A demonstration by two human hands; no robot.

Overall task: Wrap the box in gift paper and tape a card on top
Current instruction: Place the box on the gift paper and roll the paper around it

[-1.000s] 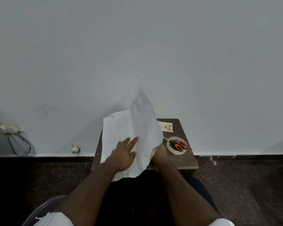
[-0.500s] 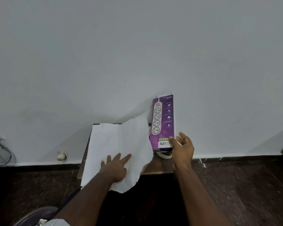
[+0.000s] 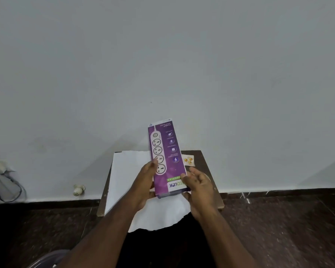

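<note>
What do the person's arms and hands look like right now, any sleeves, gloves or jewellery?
Both forearms are bare in view, with no sleeves showing. The left hand and right hand wear no gloves. No rings, watch or bands are visible on the fingers or wrists.

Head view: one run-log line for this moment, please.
stage: box pickup | purple power-strip box: held above white paper | left hand: grips box | right hand: grips box | card: on table

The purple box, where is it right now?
In the head view, the box is held up between both hands, left hand and right hand, above the white paper on the small table.
</note>
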